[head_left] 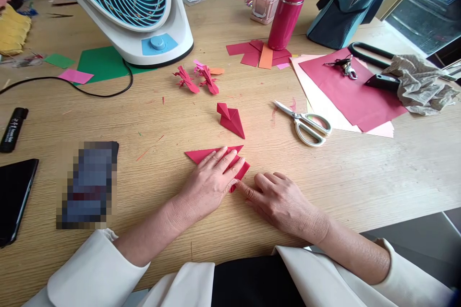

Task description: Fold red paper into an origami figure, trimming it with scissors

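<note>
My left hand [216,177] lies flat on a red folded paper [198,155], fingers stretched out and pressing it against the table. Pointed corners of the paper stick out past the fingers; the rest is hidden under the palm. To its right, my right hand [281,199] has its fingers curled in and the index finger extended. That fingertip touches the paper's lower edge, close to my left thumb. Just beyond lies another folded red paper piece [232,121]. Two small red paper figures [196,79] with cut, spiky ends rest farther back.
White-handled scissors [304,123] lie at right, by red sheets [353,91] with keys on top. A pink-red bottle [288,14] and a fan [151,19] stand behind. A blurred phone-like object [90,184], a black device [16,199] and a marker [13,129] are at left.
</note>
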Action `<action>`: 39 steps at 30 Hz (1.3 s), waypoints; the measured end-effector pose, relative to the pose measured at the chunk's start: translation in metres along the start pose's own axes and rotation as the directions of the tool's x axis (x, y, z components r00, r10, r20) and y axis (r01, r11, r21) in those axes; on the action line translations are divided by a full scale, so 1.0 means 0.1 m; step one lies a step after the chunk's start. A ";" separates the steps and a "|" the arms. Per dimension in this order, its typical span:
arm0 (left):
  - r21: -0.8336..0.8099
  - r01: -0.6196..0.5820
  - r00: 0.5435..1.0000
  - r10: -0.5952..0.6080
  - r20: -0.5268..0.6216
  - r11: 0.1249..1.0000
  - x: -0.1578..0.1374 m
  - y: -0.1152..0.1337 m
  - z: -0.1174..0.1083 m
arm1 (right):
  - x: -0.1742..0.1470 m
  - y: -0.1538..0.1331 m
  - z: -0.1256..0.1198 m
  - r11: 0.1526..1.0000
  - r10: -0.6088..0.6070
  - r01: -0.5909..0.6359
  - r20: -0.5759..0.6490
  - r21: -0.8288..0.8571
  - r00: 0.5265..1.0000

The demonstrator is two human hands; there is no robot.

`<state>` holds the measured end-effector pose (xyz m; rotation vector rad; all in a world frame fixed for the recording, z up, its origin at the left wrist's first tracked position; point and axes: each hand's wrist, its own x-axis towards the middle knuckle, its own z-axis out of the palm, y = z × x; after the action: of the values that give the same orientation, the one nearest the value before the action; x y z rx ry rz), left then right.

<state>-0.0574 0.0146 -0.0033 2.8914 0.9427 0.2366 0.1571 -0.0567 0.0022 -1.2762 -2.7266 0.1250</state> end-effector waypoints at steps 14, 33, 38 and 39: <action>0.003 0.007 1.000 -0.007 0.013 1.000 -0.01 0.08 0.01 | -0.05 0.01 0.00 0.981 -0.145 0.166 -0.194 0.100 0.970; -0.270 0.037 0.981 -0.087 -0.176 0.962 -0.09 -0.14 -0.03 | 0.58 0.44 0.03 0.946 -0.074 0.157 -0.283 0.282 0.956; -0.075 0.251 0.957 -0.259 -0.132 0.965 0.00 -0.23 -0.11 | 0.55 0.47 0.10 0.952 -0.054 0.139 -0.299 0.271 0.953; -0.029 0.286 0.953 -0.287 -0.099 0.958 0.03 -0.24 -0.13 | 0.55 0.48 0.10 0.952 -0.053 0.138 -0.297 0.275 0.953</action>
<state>-0.0710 0.0362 0.0071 2.7041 1.3544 0.3680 0.1569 0.0158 -0.0092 -0.9910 -2.4075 0.2975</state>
